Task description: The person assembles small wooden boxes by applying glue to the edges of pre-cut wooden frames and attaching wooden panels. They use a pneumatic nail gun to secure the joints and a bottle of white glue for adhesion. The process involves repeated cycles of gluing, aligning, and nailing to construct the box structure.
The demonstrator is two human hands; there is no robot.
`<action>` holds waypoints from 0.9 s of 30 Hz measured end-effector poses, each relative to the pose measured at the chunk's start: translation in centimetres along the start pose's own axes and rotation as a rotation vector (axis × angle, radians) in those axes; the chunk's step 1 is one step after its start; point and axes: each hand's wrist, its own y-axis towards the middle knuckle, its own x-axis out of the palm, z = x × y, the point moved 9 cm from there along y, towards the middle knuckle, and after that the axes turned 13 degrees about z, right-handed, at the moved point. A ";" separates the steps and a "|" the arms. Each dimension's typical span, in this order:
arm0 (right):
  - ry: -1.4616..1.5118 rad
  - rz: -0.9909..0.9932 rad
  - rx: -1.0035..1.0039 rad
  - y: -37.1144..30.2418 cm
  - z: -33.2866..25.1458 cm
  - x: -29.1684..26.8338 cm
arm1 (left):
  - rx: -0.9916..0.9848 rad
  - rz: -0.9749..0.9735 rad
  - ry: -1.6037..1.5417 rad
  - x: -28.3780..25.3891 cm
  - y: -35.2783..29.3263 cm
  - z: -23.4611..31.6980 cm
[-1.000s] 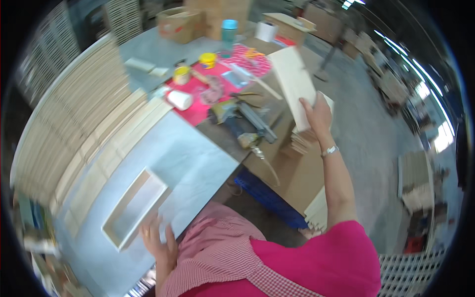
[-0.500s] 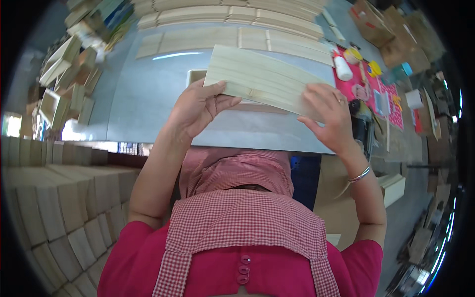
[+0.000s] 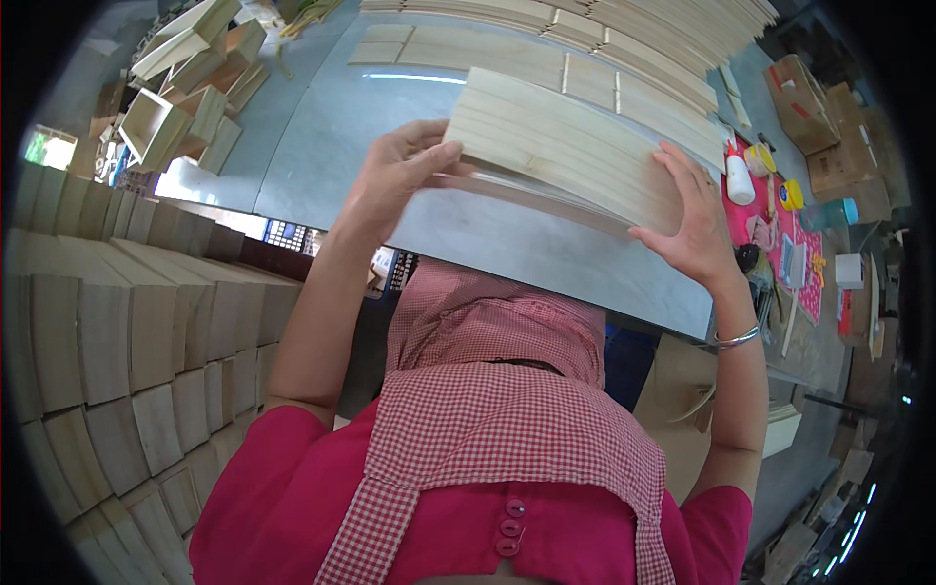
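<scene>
A pale, thin wooden board [image 3: 565, 141] lies at a slant in front of me, held between both hands. My left hand [image 3: 400, 180] is closed on its left end, thumb on the near corner and fingers tucked below. At the other end, my right hand [image 3: 697, 219] grips the board across its width, fingertips at the far corner and thumb at the near one. Beneath the board shows the long side of a wooden box [image 3: 546, 205], the rest of it hidden. Whether the board touches the box all along, I cannot tell.
Long boards [image 3: 487, 54] and stacked slats line the far side of the grey table [image 3: 302, 146]. Wooden boxes [image 3: 156, 127] stand piled at the left. A white glue bottle [image 3: 738, 175] is on a pink cloth at right. Stacked wooden blocks [image 3: 107, 331] fill the lower left.
The view has swung, so the scene sits farther right. My right hand has gone from lying over the board to spanning its right end. The board now covers the box more fully.
</scene>
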 end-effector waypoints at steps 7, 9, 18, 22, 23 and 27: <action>0.015 -0.113 0.006 0.5 0.5 2.2 | 0.363 0.160 0.733 -3.3 0.0 -0.9; 0.009 -0.139 0.011 0.6 0.7 2.7 | 0.385 0.163 0.768 -2.4 0.1 -1.3; 0.012 -0.211 0.043 0.3 3.0 4.9 | 0.568 0.240 0.842 -0.5 0.0 -1.0; -0.008 -0.225 0.013 0.0 3.4 5.8 | 0.592 0.225 0.885 -0.3 0.1 -0.7; -0.018 -0.234 0.012 -0.1 3.5 6.0 | 0.589 0.225 0.897 -0.2 0.1 -0.7; -0.055 -0.255 0.008 -0.3 3.7 6.5 | 0.601 0.223 0.958 0.0 -0.1 -0.6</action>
